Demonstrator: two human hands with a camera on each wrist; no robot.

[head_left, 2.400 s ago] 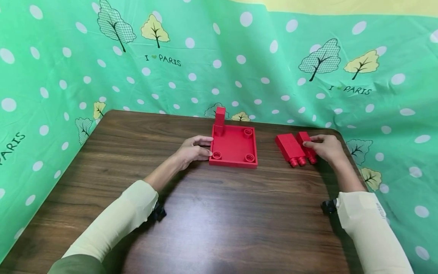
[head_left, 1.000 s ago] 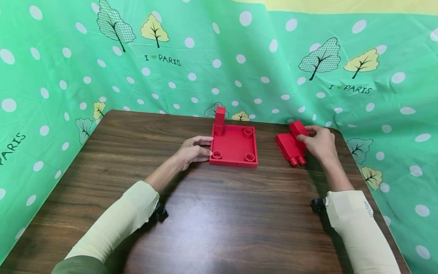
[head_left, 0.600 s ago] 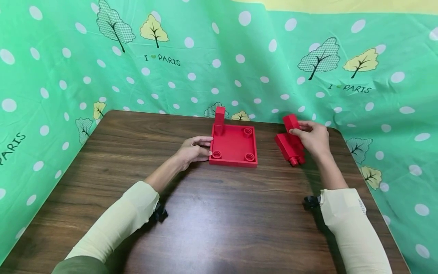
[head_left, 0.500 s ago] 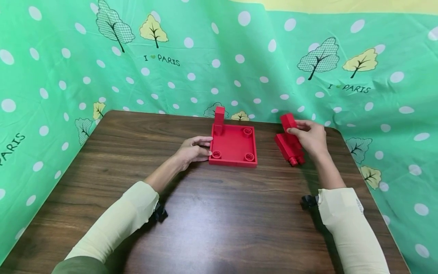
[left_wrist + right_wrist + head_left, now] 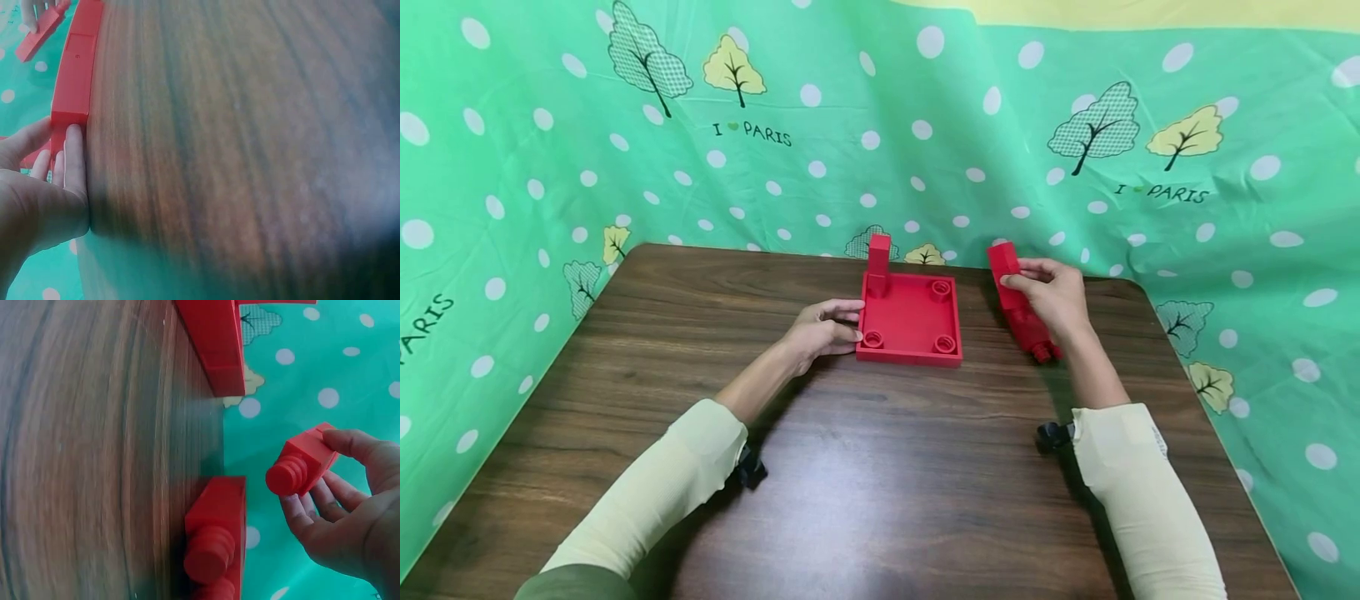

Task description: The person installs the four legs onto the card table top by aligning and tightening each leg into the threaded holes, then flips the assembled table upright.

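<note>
My left hand (image 5: pixel 814 333) touches the left wall of a square red panel (image 5: pixel 910 321) with outstretched thumb and fingers. The panel has a raised rim and round threaded sockets in its corners; from the back-left corner a red square leg (image 5: pixel 880 260) stands upright. My right hand (image 5: pixel 1062 293) pinches another red leg (image 5: pixel 307 453) between thumb and fingers, its screw-threaded end showing in the right wrist view. In the head view this leg is tilted and overlaps two more red legs (image 5: pixel 1028 329) lying side by side, threaded ends toward me, partly hidden by it and the hand.
All stands near the back edge of a dark wood table (image 5: pixel 865 467). Right behind it hangs a green dotted curtain (image 5: pixel 820 167), which also runs along both sides. The lying legs are a short way right of the panel.
My right hand has lifted one red leg from beside the other two, tilted it, and carried it left over them toward the panel. The left hand has stayed at the panel.
</note>
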